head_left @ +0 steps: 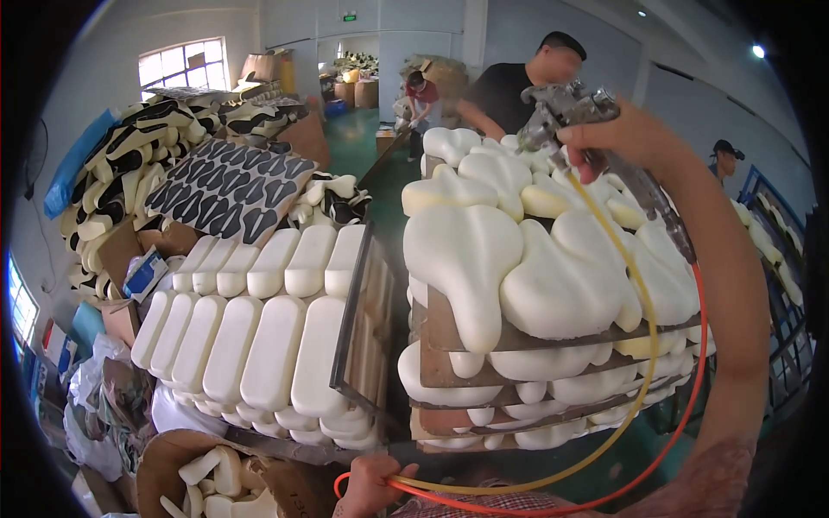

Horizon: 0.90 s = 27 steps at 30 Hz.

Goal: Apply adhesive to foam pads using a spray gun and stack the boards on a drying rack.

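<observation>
My right hand (626, 136) is raised at the upper right, its fingers wrapped round a metal spray gun (553, 116). The gun is above the far side of a stack of cream saddle-shaped foam pads (462, 259). A yellow hose (641, 281) and an orange hose (701, 345) trail from the gun in a wide loop. Both hoses run down to my left hand (376, 485), which is closed on them near the lower edge. Brown boards (453, 326) separate the pads into layers.
Rows of oblong foam blocks (272, 345) stand left of the stack, beside an upright dark-edged panel (356, 319). A cardboard box (160, 457) of foam pieces sits at lower left. Black-patterned sheets (233, 186) lie behind. One person (509, 91) stands beyond the stack, another (420, 104) farther back.
</observation>
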{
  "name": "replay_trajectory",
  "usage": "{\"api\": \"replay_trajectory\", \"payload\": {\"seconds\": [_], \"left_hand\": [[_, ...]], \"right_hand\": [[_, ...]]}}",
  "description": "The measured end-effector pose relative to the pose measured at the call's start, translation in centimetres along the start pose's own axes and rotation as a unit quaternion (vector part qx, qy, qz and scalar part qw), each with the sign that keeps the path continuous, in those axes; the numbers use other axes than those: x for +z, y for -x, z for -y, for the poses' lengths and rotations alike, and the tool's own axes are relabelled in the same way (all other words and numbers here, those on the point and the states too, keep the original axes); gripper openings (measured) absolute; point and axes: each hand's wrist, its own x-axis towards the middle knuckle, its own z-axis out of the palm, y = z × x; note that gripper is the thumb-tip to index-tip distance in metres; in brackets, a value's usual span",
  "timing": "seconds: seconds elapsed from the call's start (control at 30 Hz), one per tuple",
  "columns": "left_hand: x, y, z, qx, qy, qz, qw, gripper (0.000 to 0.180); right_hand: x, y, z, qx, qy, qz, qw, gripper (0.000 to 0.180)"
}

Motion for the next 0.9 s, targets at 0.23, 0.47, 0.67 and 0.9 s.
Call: {"api": "replay_trajectory", "payload": {"seconds": [0.23,0.47,0.67,0.9], "left_hand": [[0.7,1.8,0.3,0.026,-0.001,0.035,0.999,0.039],[0.5,4.4,1.1,0.05,-0.008,0.054,0.997,0.038],[-0.1,7.2,1.0,0.051,0.007,0.066,0.996,0.036],[-0.8,8.4,-0.8,0.049,-0.001,0.107,0.993,0.036]], "right_hand": [[-1.0,2.2,0.8,0.039,0.007,-0.017,0.999,0.018],[-2.0,7.7,2.7,0.051,0.021,-0.037,0.998,0.022],[-2.2,14.6,5.1,0.049,-0.029,-0.006,0.998,0.021],[-1.0,17.7,7.4,0.023,0.018,-0.035,0.999,0.021]]}}
